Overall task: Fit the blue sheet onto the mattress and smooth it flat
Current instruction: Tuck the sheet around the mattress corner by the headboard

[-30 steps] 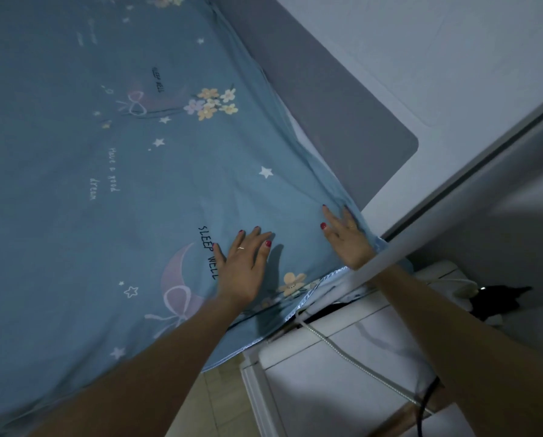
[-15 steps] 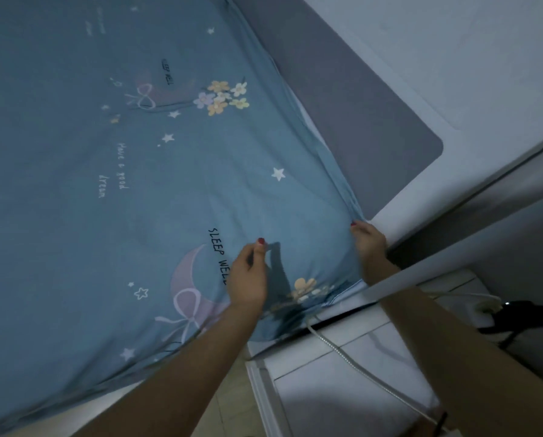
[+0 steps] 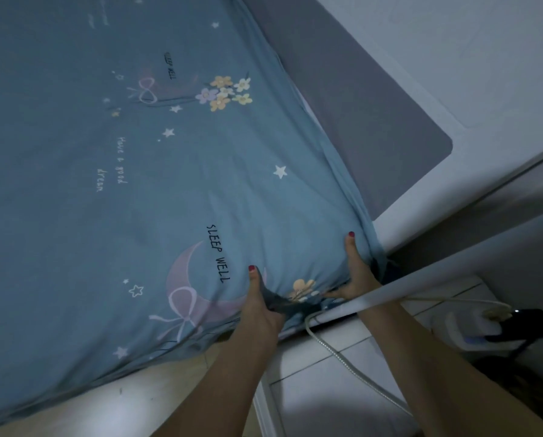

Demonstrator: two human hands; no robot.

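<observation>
Head view: the left hand (image 3: 260, 307) is closed on a bunched fold of the blue printed cotton sheet (image 3: 112, 171) at the mattress corner, thumb laid up on top. The right hand (image 3: 357, 272) grips the same corner from the headboard side, thumb on top, fingers curled under the cloth. The sheet lies nearly flat over the bed, printed with stars, flowers, a moon and "SLEEP WELL", creased only near the hands. Its edge rides up along the pale mattress side (image 3: 112, 402). A grey padded headboard (image 3: 352, 111) borders it.
</observation>
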